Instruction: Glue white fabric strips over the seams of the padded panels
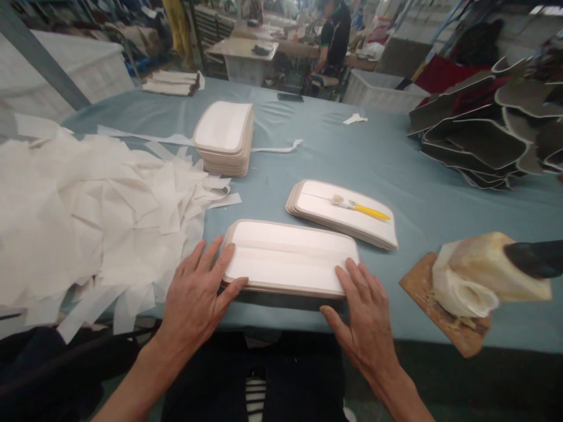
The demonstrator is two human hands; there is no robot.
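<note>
A stack of white rectangular panels (290,258) with rounded corners and beige edges lies in front of me near the table's front edge. At its left end rests my left hand (197,290), fingers spread and the thumb on the front left corner. My right hand (363,310) touches the right end with its fingertips, its thumb held apart below the front edge. Just behind lies a second stack of similar panels (316,199). On top of that one is a paintbrush (369,211) with a yellow handle and pale bristles.
A taller stack of panels (224,126) stands farther back. White fabric strips (88,217) heap up at left. At right are a glue-crusted container (479,269) on a brown board (417,278) and dark curved pieces (479,129). Beyond the blue-covered table (268,193) sits another person (336,35).
</note>
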